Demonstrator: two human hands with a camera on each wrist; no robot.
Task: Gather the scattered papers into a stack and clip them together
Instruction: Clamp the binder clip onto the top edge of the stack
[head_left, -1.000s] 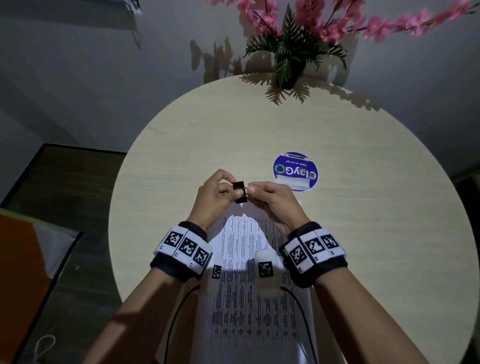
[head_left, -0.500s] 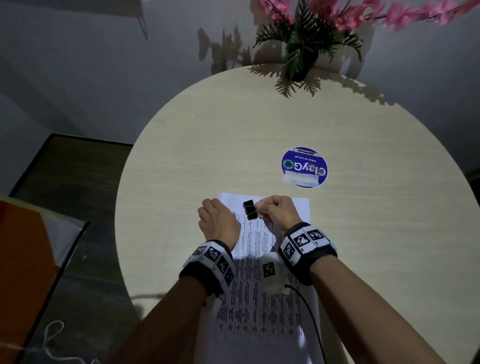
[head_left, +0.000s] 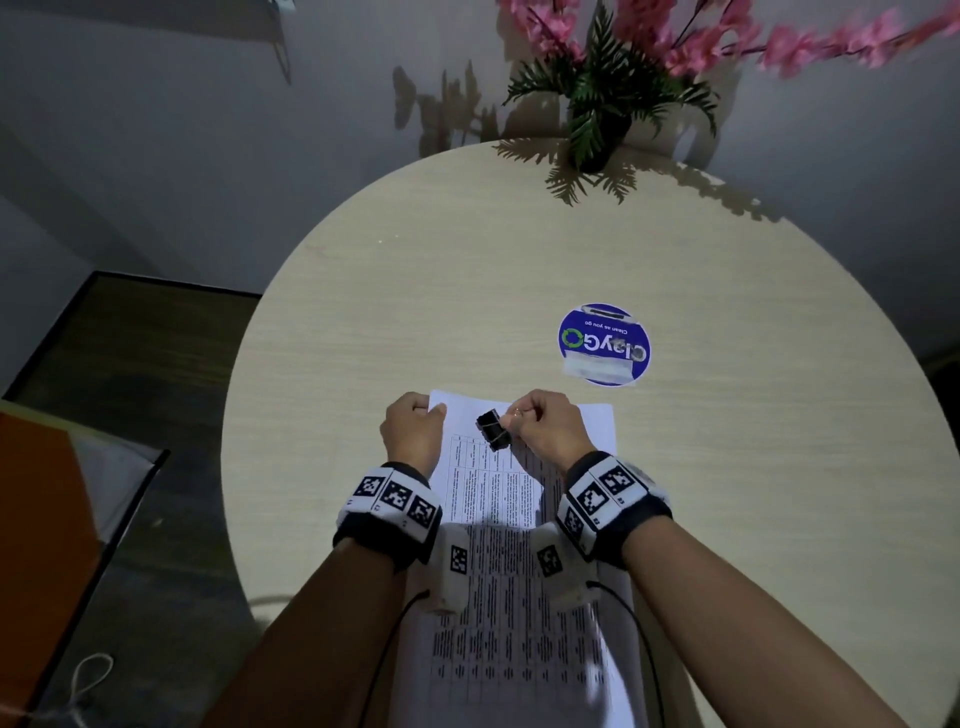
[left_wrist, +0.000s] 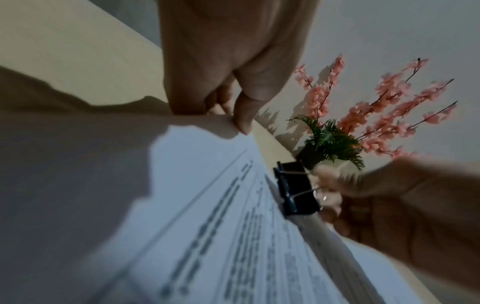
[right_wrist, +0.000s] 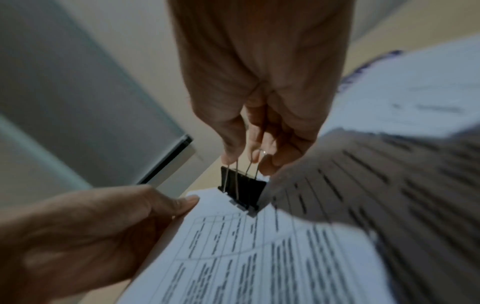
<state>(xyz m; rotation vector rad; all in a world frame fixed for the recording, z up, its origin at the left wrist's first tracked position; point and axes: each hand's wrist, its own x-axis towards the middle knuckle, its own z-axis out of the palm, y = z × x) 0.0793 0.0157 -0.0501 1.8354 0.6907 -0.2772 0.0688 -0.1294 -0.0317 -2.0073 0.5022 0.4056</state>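
Note:
A stack of printed papers (head_left: 498, 499) lies on the round table (head_left: 727, 467), running from its middle to the near edge. My left hand (head_left: 413, 434) pinches the stack's far left corner (left_wrist: 228, 123), thumb on top and fingers under it. My right hand (head_left: 545, 428) pinches the wire handles of a black binder clip (head_left: 493, 430) and holds it just above the top of the stack. In the right wrist view the clip (right_wrist: 242, 190) hangs from the fingertips (right_wrist: 233, 156) with its mouth pointing down at the paper (right_wrist: 259, 257). The left wrist view shows the binder clip (left_wrist: 296, 188) beside the papers' far edge.
A round blue sticker (head_left: 603, 344) lies on the table beyond the papers to the right. A plant with pink flowers (head_left: 608, 98) stands at the table's far edge. A dark low table (head_left: 104, 364) and an orange object (head_left: 36, 545) are on the left.
The left hand let go of the clip and took hold of the papers' far left corner. The right hand carried the clip down to the top of the stack.

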